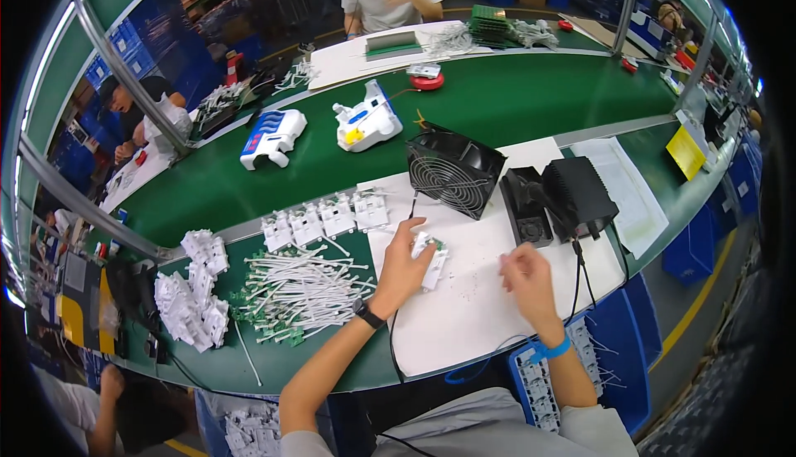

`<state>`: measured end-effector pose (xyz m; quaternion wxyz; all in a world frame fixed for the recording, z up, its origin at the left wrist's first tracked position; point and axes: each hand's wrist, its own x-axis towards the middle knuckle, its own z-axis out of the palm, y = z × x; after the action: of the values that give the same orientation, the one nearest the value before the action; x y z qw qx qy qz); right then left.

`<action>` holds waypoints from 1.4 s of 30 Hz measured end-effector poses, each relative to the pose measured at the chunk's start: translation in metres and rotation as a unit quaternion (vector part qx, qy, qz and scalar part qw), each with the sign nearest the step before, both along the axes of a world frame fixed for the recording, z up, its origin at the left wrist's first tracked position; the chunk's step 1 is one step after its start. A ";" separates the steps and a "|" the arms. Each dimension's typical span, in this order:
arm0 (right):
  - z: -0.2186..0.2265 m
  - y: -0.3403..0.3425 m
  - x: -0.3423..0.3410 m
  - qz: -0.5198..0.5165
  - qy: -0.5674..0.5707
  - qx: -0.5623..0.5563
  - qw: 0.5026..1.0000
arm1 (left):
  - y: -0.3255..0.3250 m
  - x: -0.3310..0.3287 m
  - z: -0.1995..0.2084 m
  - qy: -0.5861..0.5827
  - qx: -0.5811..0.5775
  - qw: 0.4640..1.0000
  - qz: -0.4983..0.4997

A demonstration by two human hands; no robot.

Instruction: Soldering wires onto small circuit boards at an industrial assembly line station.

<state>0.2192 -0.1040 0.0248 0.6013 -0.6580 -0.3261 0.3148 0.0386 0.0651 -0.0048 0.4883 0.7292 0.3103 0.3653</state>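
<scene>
My left hand [404, 268] is closed on a small white plastic housing [433, 271], holding it against the white work sheet [473, 324]. A bit of green shows at the housing's upper end. To its right, my right hand [528, 281] hovers over the sheet with fingers curled together; whether anything small is between them is hidden. A black fan [454, 172] with a round wire guard stands beyond both hands. Left of my left hand lies a pile of white cables with green circuit boards [303, 291]. Several white housings [322, 221] stand in a row behind that pile.
A black soldering-type unit [580, 196] and holder stand at the right. White housings [195, 299] are heaped at the left. Beyond lies a green conveyor belt [506, 96] carrying white-and-blue casings [274, 138]. A blue bin [626, 349] sits below my right arm. People work opposite.
</scene>
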 end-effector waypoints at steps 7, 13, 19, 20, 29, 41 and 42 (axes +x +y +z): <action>0.010 0.032 0.046 -0.129 -0.126 0.102 0.978 | -0.004 0.007 -0.013 0.041 0.101 0.994 -0.014; -0.003 0.041 0.074 -0.175 -0.209 0.060 0.960 | -0.006 0.012 0.009 0.119 0.042 0.991 -0.035; -0.024 0.035 0.080 -0.213 -0.281 0.156 0.922 | 0.001 0.005 -0.004 0.105 0.107 0.989 -0.005; -0.034 0.029 0.091 -0.218 -0.284 0.216 0.909 | 0.000 0.009 -0.014 0.081 0.149 0.986 0.008; -0.070 -0.016 0.103 -0.327 -0.355 0.170 0.859 | -0.007 0.013 -0.019 0.163 0.295 0.940 0.051; -0.011 -0.009 0.056 -0.281 -0.310 0.288 0.861 | -0.028 0.003 -0.008 0.236 0.299 0.924 0.018; -0.014 -0.003 0.055 -0.273 -0.300 0.292 0.866 | -0.027 -0.003 -0.008 0.246 0.298 0.922 0.029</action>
<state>0.2742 -0.1069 0.0104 0.7011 -0.5774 -0.3756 -0.1841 0.0354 0.0382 -0.0132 0.1456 0.8987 0.3183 0.2644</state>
